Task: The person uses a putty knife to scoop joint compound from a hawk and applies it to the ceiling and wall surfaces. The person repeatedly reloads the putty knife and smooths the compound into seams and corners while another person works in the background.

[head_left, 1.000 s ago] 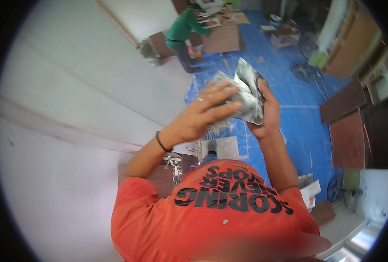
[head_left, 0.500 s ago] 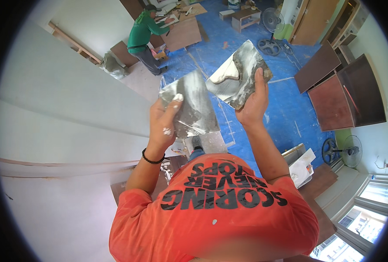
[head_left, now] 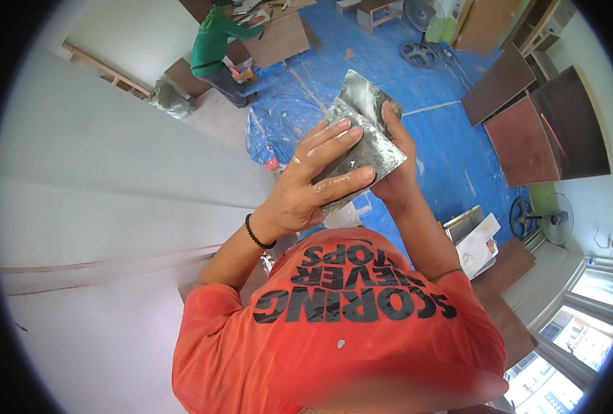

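The flat metal blades (head_left: 365,141) are dull grey, smeared with paler streaks of white. White flecks speckle the fingers of the left hand (head_left: 313,183), and a black beaded band (head_left: 257,232) circles that wrist. The shirt (head_left: 334,338) is bright orange with black block lettering. The floor sheet (head_left: 417,131) is vivid blue (scuffed whitish in places). The wall (head_left: 113,172) is plain white. Dark reddish-brown panels (head_left: 527,131) lie on the blue, and a person's top (head_left: 213,45) is green.

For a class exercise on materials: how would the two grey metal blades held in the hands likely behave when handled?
The blades look thin and flat, so probably light and slightly springy. The left hand presses one flat against the other; smooth metal may slide. Edges look thin, possibly sharp.
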Tool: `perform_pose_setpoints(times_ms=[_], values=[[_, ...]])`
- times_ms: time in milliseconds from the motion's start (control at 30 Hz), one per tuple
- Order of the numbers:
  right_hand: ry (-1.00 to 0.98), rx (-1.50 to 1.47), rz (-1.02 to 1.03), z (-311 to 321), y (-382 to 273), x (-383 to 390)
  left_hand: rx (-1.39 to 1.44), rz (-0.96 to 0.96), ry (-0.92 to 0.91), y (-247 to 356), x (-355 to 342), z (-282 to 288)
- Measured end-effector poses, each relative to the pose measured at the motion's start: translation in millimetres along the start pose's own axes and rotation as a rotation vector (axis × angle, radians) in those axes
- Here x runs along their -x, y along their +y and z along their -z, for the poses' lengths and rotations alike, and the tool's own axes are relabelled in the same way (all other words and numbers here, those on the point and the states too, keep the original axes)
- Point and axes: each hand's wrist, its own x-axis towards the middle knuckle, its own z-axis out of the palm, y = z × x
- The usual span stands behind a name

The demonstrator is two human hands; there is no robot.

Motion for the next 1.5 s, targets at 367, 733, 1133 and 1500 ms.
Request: perform_pose_setpoints(times_ms=[367,733,1133,1500], values=[[0.319,0.527,0.565,5.1,-11.2,-1.3,-0.430,0.201,0.028,-14.8,22.5,13.1],[0.423,1.188,1.031,-24.6,-38.5,-15.7,-0.277,0.331,0.206,-29.6,34.9,17.0],[0.433,0.617,0.868,-23.3,-17.6,-40.4,0.425,-0.159,1.360,-105.7,-39.9,275.2],[0.380,0.741,0.987,-10.8,1.8,-62.1,0.770,-0.029,1.389,-195.7,-244.2,526.4]])
